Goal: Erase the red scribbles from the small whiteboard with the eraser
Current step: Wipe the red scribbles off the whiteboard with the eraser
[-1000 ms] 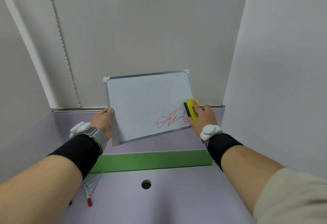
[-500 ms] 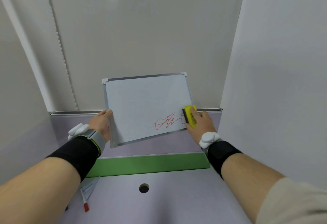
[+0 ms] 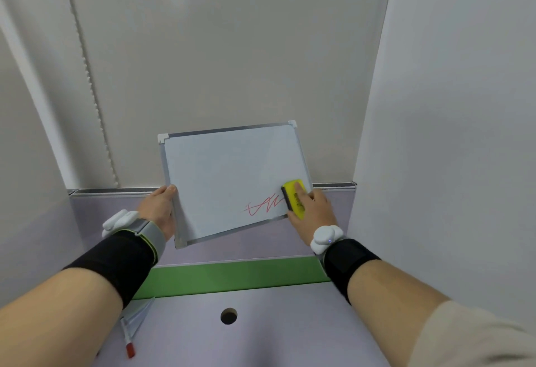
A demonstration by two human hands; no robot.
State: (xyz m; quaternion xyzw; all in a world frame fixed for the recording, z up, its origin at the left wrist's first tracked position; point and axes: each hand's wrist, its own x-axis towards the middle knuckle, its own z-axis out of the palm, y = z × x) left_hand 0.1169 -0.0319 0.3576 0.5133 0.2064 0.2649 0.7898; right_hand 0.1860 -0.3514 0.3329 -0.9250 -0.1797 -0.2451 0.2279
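A small whiteboard [image 3: 220,175] with a metal frame is held up, tilted, over the back of the desk. My left hand [image 3: 159,207] grips its left edge. Red scribbles [image 3: 261,207] run along the lower right of the board. My right hand [image 3: 311,211] presses a yellow eraser [image 3: 294,198] with a dark felt side against the board at its lower right corner, at the right end of the scribbles. Both wrists wear black bands with white trackers.
A red-capped marker [image 3: 127,340] lies on the lilac desk [image 3: 261,334] at the lower left, beside a clear wrapper. A green strip [image 3: 232,276] crosses the desk. A round hole [image 3: 228,316] sits mid-desk. White walls close in behind and on the right.
The eraser has slid down and left along the board's right side, and the right end of the red scribble is gone. The board has shifted slightly lower in my left hand.
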